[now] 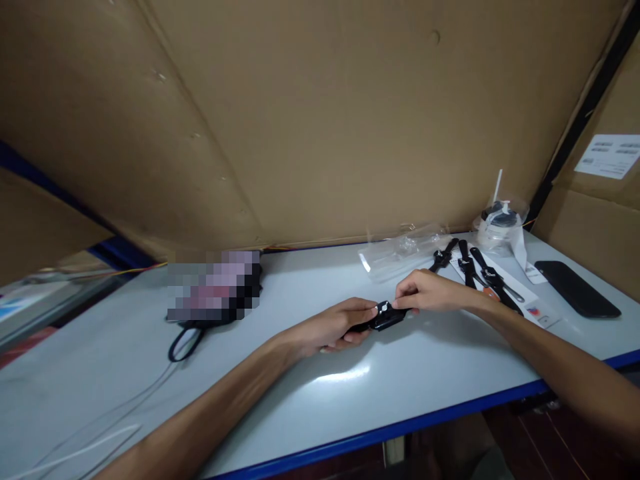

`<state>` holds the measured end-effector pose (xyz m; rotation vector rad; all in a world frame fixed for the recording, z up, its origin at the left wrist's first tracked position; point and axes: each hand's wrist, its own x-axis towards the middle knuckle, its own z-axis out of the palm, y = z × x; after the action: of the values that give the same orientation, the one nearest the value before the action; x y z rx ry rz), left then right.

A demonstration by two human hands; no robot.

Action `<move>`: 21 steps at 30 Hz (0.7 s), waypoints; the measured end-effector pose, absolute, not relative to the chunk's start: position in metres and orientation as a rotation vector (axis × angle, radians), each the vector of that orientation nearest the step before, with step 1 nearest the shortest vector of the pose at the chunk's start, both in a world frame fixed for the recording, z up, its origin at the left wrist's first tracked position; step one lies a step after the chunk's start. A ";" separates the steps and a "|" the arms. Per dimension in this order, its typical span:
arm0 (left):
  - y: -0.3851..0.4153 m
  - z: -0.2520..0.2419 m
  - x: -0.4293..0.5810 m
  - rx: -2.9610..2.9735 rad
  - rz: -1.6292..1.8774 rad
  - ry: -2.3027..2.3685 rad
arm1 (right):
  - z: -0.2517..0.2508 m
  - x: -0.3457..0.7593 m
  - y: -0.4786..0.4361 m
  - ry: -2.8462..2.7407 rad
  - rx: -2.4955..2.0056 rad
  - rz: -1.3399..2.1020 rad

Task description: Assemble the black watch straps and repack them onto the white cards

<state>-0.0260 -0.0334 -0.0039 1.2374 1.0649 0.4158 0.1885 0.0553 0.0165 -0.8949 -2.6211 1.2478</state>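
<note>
A small black watch body (386, 315) is held just above the pale table (300, 393), with a short black strap end running into my left palm. My left hand (334, 327) is closed round that end from the left. My right hand (427, 292) pinches the watch body's right side with fingertips pressed together. Several loose black watch straps (470, 265) lie on a white card just behind my right hand.
A clear plastic bag (400, 252) lies at the back. A bagged white and black item (500, 225) stands beside it. A black phone (576, 288) lies at the right. A blurred-out object with a black cord loop (186, 341) sits at the left. Cardboard walls surround the table.
</note>
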 end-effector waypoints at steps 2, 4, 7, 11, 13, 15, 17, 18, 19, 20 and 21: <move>-0.033 -0.005 -0.027 1.238 0.414 1.070 | 0.015 0.188 0.056 -2.640 -0.885 1.248; -0.034 -0.006 -0.027 1.234 0.414 1.073 | 0.013 0.188 0.057 -2.648 -0.876 1.241; -0.034 -0.004 -0.026 1.229 0.418 1.077 | 0.014 0.189 0.057 -2.656 -0.871 1.219; -0.034 -0.002 -0.024 1.240 0.436 1.087 | 0.017 0.191 0.057 -2.637 -0.886 1.274; -0.034 -0.002 -0.023 1.256 0.429 1.087 | 0.017 0.192 0.058 -2.613 -0.891 1.386; -0.034 -0.002 -0.023 1.268 0.421 1.090 | 0.017 0.193 0.058 -2.597 -0.890 1.480; -0.034 -0.003 -0.023 1.270 0.425 1.101 | 0.015 0.193 0.059 -2.593 -0.900 1.518; -0.035 -0.003 -0.023 1.270 0.428 1.110 | 0.014 0.194 0.059 -2.591 -0.914 1.520; -0.035 -0.003 -0.023 1.271 0.432 1.118 | 0.013 0.194 0.060 -2.593 -0.928 1.521; -0.035 -0.003 -0.023 1.275 0.436 1.124 | 0.013 0.194 0.060 -2.600 -0.936 1.523; -0.035 -0.003 -0.022 1.279 0.441 1.129 | 0.012 0.194 0.061 -2.612 -0.942 1.529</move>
<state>-0.0224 -0.0354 -0.0033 1.2788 1.1286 0.4408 0.1939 0.0609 0.0118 -0.9421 -2.6122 1.5286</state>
